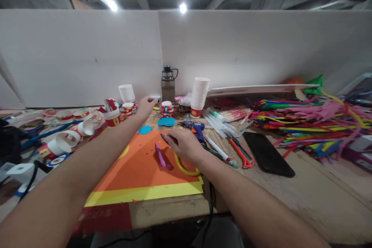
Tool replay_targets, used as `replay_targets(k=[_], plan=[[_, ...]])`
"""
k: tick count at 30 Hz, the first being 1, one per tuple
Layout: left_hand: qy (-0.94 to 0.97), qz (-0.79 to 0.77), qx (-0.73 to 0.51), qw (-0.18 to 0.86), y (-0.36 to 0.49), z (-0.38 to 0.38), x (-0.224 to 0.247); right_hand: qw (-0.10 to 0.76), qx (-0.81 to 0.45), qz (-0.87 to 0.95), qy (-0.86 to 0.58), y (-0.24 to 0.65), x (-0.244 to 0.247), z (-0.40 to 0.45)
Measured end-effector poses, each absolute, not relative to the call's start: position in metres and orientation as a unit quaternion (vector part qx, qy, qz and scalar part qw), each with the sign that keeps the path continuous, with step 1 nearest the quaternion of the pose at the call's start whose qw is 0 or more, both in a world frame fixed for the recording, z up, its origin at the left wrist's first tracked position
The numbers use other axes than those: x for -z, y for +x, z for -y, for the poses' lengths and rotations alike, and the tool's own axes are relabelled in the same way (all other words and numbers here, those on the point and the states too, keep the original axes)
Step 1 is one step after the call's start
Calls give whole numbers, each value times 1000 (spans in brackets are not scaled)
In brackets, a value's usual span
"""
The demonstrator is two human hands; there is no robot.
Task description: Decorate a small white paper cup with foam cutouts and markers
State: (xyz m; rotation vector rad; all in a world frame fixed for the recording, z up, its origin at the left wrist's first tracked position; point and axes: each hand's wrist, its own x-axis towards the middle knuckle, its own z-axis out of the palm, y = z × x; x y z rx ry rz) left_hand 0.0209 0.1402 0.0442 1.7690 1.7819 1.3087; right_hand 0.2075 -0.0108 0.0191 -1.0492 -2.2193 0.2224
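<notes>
Atop yellow paper [148, 192] on the counter [319, 190], an orange sheet [132, 170] lies beneath the right hand [186, 145], its fingers curled, any hold unclear. Far reaching seems the step: the left hand [147, 104], fingertips nearly meeting, hold also unclear, needs clearance from a cup [113, 119] holding red and grey pieces. Rightward stand nested cups [199, 95].

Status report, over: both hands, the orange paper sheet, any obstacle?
Left hand extended left of tall grey bottle. Right hand holding dark pointed tool over orange paper sheet. Slim purple piece on it, possible obstacle.
</notes>
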Motion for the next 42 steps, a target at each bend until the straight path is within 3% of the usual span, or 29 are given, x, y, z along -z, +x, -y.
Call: replay_targets(k=[10, 13, 17, 20, 28, 42], plan=[[513, -517, -608, 317, -33, -55, -48, 408, -66, 817, -402, 212, -25, 2], [558, -541, -558, 291, -58, -41, -37, 407, -57, 813, -411, 214, -26, -1], [635, -614, -434, 177, -87, -33, -13, 424, -40, 791, -439, 219, -28, -3], [643, -628, -416, 140, -92, -34, -3, 442, -38, 769, -459, 224, -26, -7], [670, -607, -378, 202, -61, -18, -6, 429, -35, 759, -489, 231, -20, -14], [709, -546, -400, 200, -47, -11, -8, 414, -36, 769, -485, 229, -21, -11]])
